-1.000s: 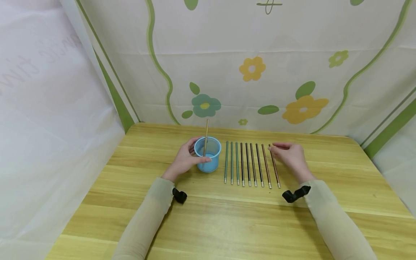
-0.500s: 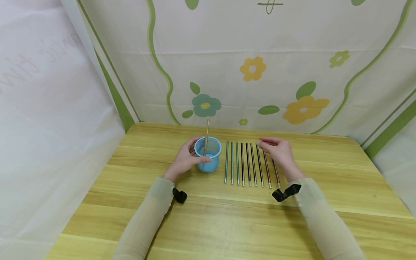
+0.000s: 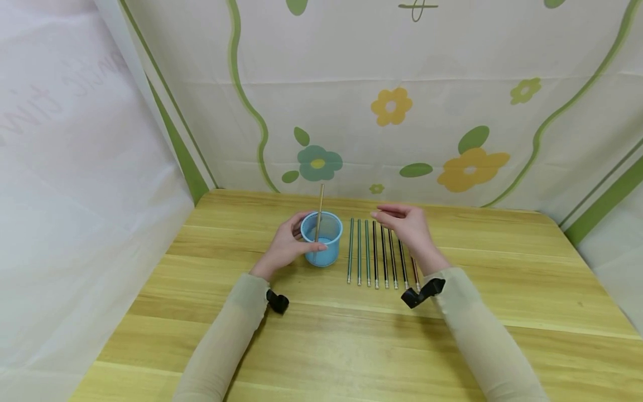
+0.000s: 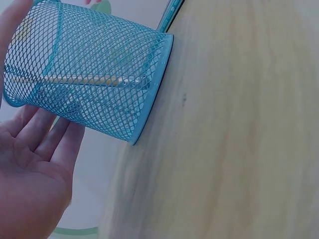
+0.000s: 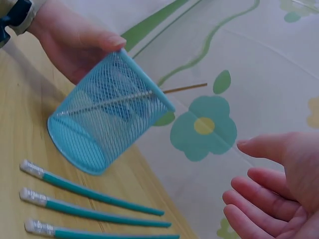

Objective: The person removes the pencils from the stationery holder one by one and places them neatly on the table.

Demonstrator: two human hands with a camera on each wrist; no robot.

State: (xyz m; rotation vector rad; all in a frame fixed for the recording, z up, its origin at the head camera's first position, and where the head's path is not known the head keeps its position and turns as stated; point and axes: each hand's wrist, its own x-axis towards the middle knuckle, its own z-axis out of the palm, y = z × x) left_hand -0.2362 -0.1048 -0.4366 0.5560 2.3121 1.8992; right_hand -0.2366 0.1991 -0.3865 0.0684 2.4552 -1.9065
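A blue mesh pencil cup point(image 3: 329, 255) stands on the wooden table, with one gold-toned pencil point(image 3: 321, 200) leaning in it. My left hand point(image 3: 284, 249) grips the cup from the left, thumb across its near side and fingers behind. Right of the cup lies a row of pencils: green pencils point(image 3: 359, 251), then black pencils point(image 3: 375, 257), then a reddish-brown pencil point(image 3: 415, 273) partly covered by my right arm. My right hand point(image 3: 408, 226) hovers over the far ends of the black pencils. In the right wrist view its loosely bent fingers point(image 5: 261, 199) hold nothing.
The pale wooden table point(image 3: 321, 346) reaches toward me. Behind it hangs a white cloth backdrop point(image 3: 452, 50) with printed flowers, and another white cloth point(image 3: 90, 184) hangs at the left. Black straps point(image 3: 278, 302) are worn on both wrists.
My right hand has moved left from the rightmost brown pencil, across the row, to above the black pencils. The left hand and the cup have stayed in place.
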